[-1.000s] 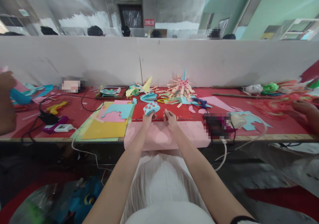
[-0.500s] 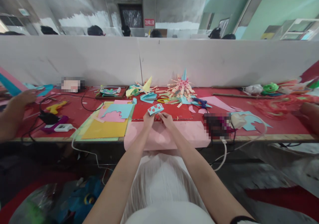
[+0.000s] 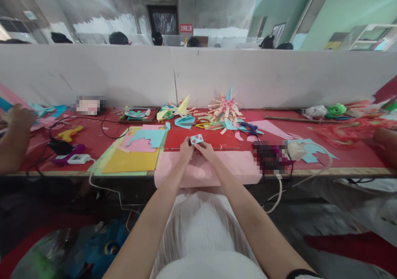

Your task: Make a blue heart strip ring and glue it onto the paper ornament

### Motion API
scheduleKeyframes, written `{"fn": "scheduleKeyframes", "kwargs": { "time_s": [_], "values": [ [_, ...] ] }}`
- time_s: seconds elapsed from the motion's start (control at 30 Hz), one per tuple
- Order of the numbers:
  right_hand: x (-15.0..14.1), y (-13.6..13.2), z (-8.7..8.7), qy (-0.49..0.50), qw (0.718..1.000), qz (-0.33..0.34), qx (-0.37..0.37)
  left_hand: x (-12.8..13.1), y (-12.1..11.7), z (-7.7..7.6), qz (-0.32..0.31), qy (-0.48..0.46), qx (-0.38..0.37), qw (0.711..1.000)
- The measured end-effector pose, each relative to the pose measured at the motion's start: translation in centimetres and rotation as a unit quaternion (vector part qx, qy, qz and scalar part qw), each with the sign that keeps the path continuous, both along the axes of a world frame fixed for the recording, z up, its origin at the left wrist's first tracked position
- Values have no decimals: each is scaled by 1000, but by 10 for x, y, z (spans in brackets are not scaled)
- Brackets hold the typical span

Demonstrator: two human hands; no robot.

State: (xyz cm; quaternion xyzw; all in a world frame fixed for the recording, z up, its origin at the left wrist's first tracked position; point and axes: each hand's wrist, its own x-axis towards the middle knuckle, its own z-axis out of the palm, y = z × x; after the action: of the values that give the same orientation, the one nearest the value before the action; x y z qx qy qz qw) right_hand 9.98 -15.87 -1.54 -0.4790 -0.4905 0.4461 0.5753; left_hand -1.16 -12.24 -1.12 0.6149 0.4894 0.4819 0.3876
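Between my hands is a small light-blue paper piece with red hearts (image 3: 197, 139), held just above a red board (image 3: 217, 138). My left hand (image 3: 186, 150) is closed on its left side. The fingers of my right hand (image 3: 205, 149) are closed at its lower right edge. The undersides of the fingers are hidden. A sheet of pink paper (image 3: 211, 169) lies under my wrists and hangs over the table's front edge.
Left lie stacked coloured sheets (image 3: 130, 160), a yellow glue gun (image 3: 70, 133) and a purple power strip (image 3: 66, 155). Behind the board stand spiky paper decorations (image 3: 228, 108) and a blue glue gun (image 3: 249, 127). Cables trail right; a co-worker's hand (image 3: 21, 114) is at far left.
The heart-patterned piece has turned and come slightly lower and nearer, with less of it showing. My right hand has shifted in against it. The co-worker's left-side hand has moved left.
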Motion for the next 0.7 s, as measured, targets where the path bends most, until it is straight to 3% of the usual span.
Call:
{"fn": "scheduleKeyframes", "kwargs": {
  "time_s": [0.4, 0.57, 0.7],
  "values": [
    [4, 6, -5, 34, 999, -32, -7, 3, 0, -4, -64, 51, 14, 997],
    [4, 7, -7, 48, 999, -6, 6, 3, -1, -3, -66, 45, 35, 996],
    [5, 8, -7, 85, 996, -28, 4, 3, -3, 0, -76, 15, 43, 996]
  ]
}}
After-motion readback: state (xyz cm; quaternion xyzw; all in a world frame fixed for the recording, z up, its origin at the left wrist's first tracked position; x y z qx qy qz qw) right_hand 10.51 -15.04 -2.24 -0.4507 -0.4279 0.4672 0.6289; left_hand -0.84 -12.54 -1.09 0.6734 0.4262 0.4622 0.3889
